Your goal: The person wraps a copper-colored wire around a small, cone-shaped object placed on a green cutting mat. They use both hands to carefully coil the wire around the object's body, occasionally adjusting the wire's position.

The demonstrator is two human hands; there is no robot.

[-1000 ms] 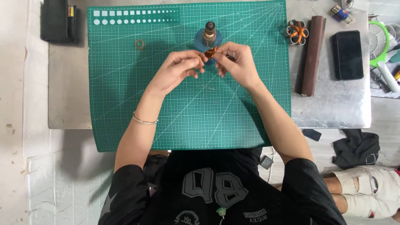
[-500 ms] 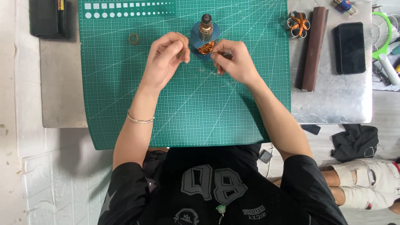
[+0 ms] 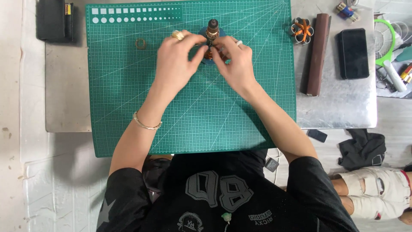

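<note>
Both hands are bunched up at the top middle of the green cutting mat, working on a small copper-coloured part. Left hand has its fingers curled in, tips pressed toward that little part, with a chunky gold ring on one finger and a thin bracelet further down at the wrist. Right hand comes in from the other side, fingers pinched together on the same part, pale ring showing on one finger. Can't really tell which fingertips actually grip it since they overlap.

That part sits right against a round blue base with a brown and metal spindle standing up just behind the fingers.

Other stuff around: a small brown ring lying on the mat off to the left of the hands, a dark brown roll on the metal table just right of the mat, and a black phone beside that. Black case sits at the far left corner.
</note>
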